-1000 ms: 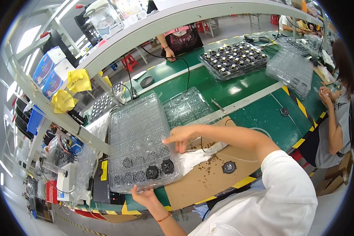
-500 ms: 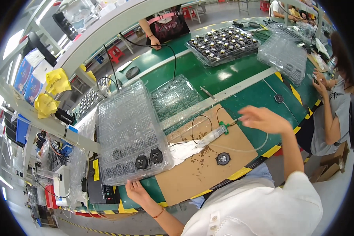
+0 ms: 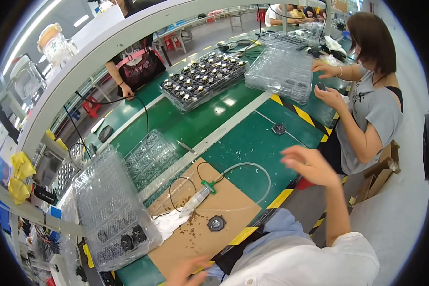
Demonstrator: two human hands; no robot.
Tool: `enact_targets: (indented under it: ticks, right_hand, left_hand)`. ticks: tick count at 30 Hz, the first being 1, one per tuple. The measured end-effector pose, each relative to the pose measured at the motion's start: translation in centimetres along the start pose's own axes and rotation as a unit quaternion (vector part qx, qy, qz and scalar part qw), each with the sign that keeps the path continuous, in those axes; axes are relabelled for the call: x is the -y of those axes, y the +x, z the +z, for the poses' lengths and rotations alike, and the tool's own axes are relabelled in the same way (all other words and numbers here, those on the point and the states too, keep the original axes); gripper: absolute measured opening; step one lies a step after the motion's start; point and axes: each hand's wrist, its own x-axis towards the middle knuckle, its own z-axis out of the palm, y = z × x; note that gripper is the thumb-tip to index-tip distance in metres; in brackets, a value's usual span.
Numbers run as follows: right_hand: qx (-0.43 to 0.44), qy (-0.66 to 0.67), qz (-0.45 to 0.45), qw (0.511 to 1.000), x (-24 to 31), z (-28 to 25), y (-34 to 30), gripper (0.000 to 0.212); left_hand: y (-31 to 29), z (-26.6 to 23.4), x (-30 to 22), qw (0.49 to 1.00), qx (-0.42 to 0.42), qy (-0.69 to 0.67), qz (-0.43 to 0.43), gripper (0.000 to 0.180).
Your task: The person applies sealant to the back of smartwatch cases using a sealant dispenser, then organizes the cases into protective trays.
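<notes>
Right hand (image 3: pixel 306 164) raised above the green desk (image 3: pixel 243 143), fingers spread apart, gripping nothing, blurred. Left hand (image 3: pixel 188 271) low at six o'clock over the near edge of the brown cardboard sheet (image 3: pixel 209 238), fingers loosely apart, empty as far as visible.

Small round black fan-like part (image 3: pixel 216 222) lying on the cardboard, between the two hands, touched by neither. Just beside it at eleven o'clock, a clear syringe-style dispenser with a green collar (image 3: pixel 199 194), its clear tube looping away toward two o'clock.

Clear plastic blister tray (image 3: pixel 110 209) at nine o'clock from the part, tilted, only a few black parts seated in its near corner, most pockets vacant. By judgement, tray filling barely begun: one part out on the cardboard and not yet seated. Second round black part (image 3: pixel 278 128) farther off on the desk at one o'clock, near a seated co-worker in a grey shirt (image 3: pixel 372 109).
</notes>
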Motion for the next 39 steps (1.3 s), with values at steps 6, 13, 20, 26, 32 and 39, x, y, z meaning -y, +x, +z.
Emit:
enact_targets:
  ticks: [6,13,20,26,32,39]
  right_hand:
    - [0.196,-0.011,-0.134,0.971,0.7,9.1,13.0,0.026]
    - [0.083,0.037,-0.120,0.989,-4.6,13.8,16.9,0.019]
    - [0.155,0.537,0.147,0.816,-4.5,13.2,16.9,0.015]
    - [0.164,0.661,0.180,0.710,-5.8,13.6,18.0,0.015]
    - [0.121,0.797,0.124,0.579,-6.7,13.3,18.3,0.017]
    - [0.059,0.824,0.132,0.548,-7.7,13.5,18.2,0.014]
  left_hand:
    - [6.9,13.3,5.8,0.870,0.315,0.119,0.360,0.035]
    - [7.8,15.6,7.3,0.794,0.363,0.281,0.398,0.016]
    - [7.4,14.2,5.2,0.809,0.486,0.240,0.228,0.036]
    - [8.3,14.4,6.6,0.825,0.487,0.191,0.215,0.035]
    - [9.3,13.6,5.6,0.754,0.553,0.241,0.260,0.041]
    - [7.0,16.6,8.4,0.824,0.484,0.217,0.198,0.048]
